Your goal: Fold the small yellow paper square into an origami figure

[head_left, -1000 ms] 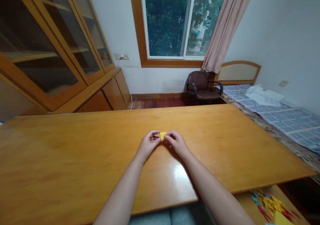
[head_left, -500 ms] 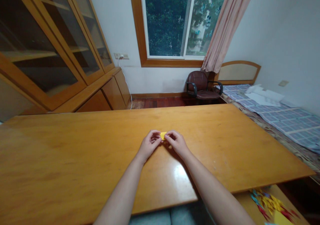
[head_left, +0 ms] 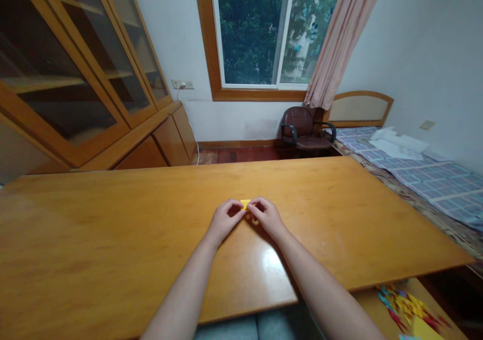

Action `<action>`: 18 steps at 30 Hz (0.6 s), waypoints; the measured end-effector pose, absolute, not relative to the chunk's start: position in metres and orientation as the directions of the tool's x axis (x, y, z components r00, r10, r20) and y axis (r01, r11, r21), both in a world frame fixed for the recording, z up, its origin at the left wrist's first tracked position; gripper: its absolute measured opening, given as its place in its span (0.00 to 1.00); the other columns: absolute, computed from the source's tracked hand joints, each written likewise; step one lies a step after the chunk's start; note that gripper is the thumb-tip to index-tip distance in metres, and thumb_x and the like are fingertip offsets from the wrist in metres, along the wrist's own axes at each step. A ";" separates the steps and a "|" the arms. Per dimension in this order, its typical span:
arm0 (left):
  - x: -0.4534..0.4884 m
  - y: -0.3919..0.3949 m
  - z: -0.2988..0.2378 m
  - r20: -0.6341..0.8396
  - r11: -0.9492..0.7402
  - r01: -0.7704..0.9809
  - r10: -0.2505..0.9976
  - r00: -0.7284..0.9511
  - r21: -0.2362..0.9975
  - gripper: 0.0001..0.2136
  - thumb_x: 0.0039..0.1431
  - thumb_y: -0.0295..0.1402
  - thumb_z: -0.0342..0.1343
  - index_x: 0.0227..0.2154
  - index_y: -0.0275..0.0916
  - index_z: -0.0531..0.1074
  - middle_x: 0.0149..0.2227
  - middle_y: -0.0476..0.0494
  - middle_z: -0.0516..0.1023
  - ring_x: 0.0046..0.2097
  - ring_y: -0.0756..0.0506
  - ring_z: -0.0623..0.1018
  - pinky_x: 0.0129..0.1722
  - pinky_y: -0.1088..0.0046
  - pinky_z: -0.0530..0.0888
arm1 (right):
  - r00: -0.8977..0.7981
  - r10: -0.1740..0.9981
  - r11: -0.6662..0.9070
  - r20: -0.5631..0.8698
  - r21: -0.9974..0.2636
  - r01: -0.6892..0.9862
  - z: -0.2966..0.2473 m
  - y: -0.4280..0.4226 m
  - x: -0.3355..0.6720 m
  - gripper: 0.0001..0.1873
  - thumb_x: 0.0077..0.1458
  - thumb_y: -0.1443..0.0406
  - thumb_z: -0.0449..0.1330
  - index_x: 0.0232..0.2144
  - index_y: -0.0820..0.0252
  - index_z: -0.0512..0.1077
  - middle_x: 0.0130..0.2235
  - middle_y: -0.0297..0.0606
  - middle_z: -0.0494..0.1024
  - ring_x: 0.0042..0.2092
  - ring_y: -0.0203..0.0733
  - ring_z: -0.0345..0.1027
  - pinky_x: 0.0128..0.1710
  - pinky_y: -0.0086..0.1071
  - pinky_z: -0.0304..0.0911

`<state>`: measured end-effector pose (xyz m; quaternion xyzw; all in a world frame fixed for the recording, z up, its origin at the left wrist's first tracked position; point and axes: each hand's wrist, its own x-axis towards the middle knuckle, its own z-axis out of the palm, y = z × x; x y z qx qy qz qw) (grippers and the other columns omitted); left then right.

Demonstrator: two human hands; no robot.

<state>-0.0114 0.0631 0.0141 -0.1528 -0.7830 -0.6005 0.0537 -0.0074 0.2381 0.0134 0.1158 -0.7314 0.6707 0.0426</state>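
I have a small yellow piece (head_left: 245,203) pinched between my two hands, one side each: my left hand (head_left: 225,218) has its left end, my right hand (head_left: 267,215) its right. On both sides my thumb and forefinger come together at the piece, and behind the tips they bow apart, leaving a rounded hollow. My other fingers are curled in, mostly out of sight. My tips are near each other, with just the middle of the piece showing between them. Its upper edge runs side to side, from one hand across to the other, roughly level with the far edge of the wooden table (head_left: 113,229). Because my fingers cover both ends, I cannot tell for certain where its long axis lies, nor which end is its front. It sits straight ahead of me over the table, nearer the far edge than the near one in this view; whether it touches the wood I cannot tell. A loose heap of coloured bits (head_left: 409,305) lies well apart, low at my right.
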 end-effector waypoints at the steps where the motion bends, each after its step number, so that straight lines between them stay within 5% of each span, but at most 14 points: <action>1: -0.012 0.063 0.014 0.266 0.234 0.303 0.174 -0.948 0.924 0.09 0.54 0.38 0.61 0.32 0.38 0.74 0.34 0.45 0.78 0.38 0.46 0.76 0.41 0.72 0.73 | -0.968 -0.114 0.073 0.222 -0.970 -0.231 0.013 0.238 -0.007 0.12 0.56 0.56 0.61 0.32 0.60 0.72 0.25 0.32 0.74 0.24 0.34 0.66 0.26 0.27 0.62; 18: -0.011 0.062 0.014 0.260 0.230 0.299 0.183 -0.948 0.926 0.09 0.54 0.39 0.62 0.32 0.38 0.74 0.34 0.45 0.78 0.38 0.46 0.77 0.41 0.71 0.73 | -0.978 -0.093 0.018 0.185 -0.982 -0.188 0.012 0.238 -0.007 0.11 0.56 0.57 0.61 0.34 0.60 0.71 0.24 0.31 0.73 0.24 0.34 0.67 0.24 0.27 0.62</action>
